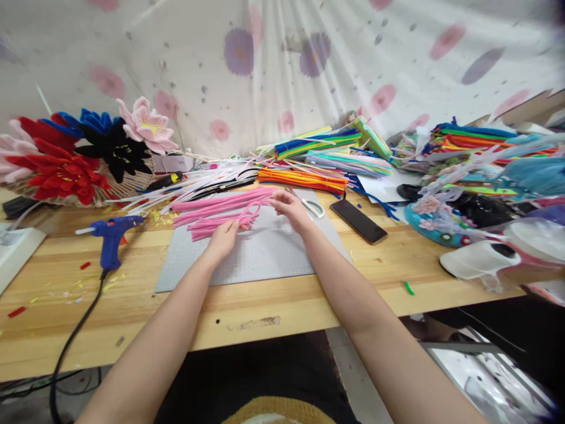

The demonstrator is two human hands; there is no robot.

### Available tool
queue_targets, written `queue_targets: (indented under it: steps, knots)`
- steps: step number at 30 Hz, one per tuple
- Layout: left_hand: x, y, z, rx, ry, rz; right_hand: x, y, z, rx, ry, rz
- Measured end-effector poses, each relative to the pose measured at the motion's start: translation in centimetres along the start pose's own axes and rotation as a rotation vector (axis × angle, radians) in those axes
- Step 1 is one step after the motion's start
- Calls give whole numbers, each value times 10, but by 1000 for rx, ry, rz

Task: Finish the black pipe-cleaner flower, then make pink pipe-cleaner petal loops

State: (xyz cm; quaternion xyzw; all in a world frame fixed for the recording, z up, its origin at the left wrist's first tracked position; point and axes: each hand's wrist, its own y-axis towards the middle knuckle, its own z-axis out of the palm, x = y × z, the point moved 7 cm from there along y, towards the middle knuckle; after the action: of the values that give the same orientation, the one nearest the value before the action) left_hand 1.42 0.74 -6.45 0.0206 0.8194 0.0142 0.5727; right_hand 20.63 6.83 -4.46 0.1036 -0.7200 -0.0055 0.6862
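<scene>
My left hand [224,237] pinches a pink pipe cleaner [252,209] that is bent into a narrow loop above the thumb. To the right of the loop, my right hand [289,207] has its fingertips bent together at the pink strand; the exact contact is too small to see clearly. More pink pipe cleaners [207,203] lie in two loose bunches behind and beside the left hand. Beneath both hands is a grey cutting mat [265,259]. White-handled scissors [313,208] rest on the mat just right of my right hand.
On the left lies a blue glue gun [112,235] with its cord running off the table edge. Fuzzy flowers [62,165] stand behind it. Bundles of coloured pipe cleaners [304,179] line the back. A phone [358,221] and a white cup-like container [479,259] are to the right.
</scene>
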Motion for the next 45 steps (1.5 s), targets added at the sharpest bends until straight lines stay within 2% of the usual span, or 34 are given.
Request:
queue_targets:
  steps: [2,4,6,8,12,14,16,18,20,22,25,27,30,34,38,45]
  knots:
    - [0,1,-13,-52,209,50,7,0,-38,-246,-404,-82]
    - [1,1,-24,-85,382,30,6,-1,-65,-363,-801,-42]
    - [-1,0,-30,-97,479,8,-3,-1,-79,-337,-1074,49]
    - [-5,-1,-33,-104,536,8,-12,0,-83,-262,-1218,130]
    - [-10,-3,-36,-117,598,2,-17,-1,-83,-228,-1261,254]
    - [-9,-2,-38,-127,608,-13,-18,-1,-88,-246,-1180,318]
    - [-6,-1,-42,-153,607,-31,-15,1,-93,-302,-976,299]
    - [-3,1,-46,-193,594,-43,-11,3,-95,-413,-600,195]
    - [1,2,-47,-222,562,-40,-9,6,-88,-449,-105,98]
    - [4,4,-46,-232,520,-29,-10,10,-65,-318,350,87]
    - [6,4,-44,-238,470,-22,-3,5,-14,60,723,212]
    - [5,4,-43,-245,454,-23,2,-7,15,291,807,329]
    - [3,2,-45,-269,465,-41,-1,-29,47,569,816,507]
    - [2,1,-45,-283,499,-47,-14,-47,69,792,777,653]
    - [-2,0,-35,-234,524,12,-17,-50,75,855,779,669]
    - [-12,-5,-9,-89,512,119,-11,-44,67,750,872,595]
